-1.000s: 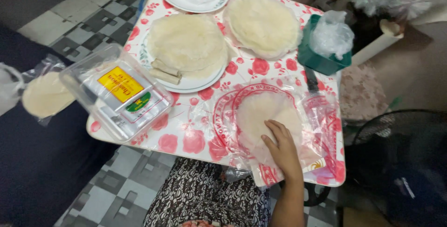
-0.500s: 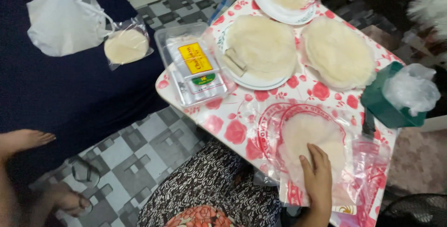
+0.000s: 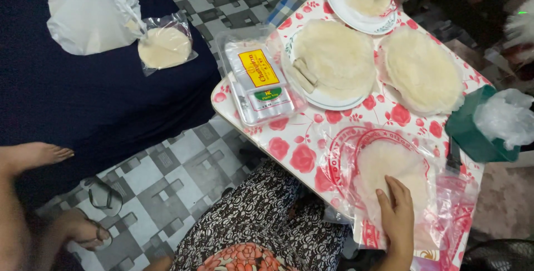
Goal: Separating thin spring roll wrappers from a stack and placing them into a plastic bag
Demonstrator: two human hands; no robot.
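Right hand [image 3: 397, 215] flat on rice paper packet [image 3: 389, 165], floral table [image 3: 289, 148]

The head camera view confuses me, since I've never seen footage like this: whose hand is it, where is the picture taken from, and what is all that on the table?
The picture comes from a camera worn on a person's head, looking down, so you see their own lap in a patterned dress and a low table with a rose-patterned cloth. The one hand in view, apparently the right hand, lies flat, fingers spread, on a round rice paper sheet resting on its clear, red-printed wrapper; it grips nothing. The left hand is out of view. Further off are a plate of rice paper, another stack, a clear plastic box with a yellow label and a green container holding a plastic bag. The bare feet at the left belong to someone else.
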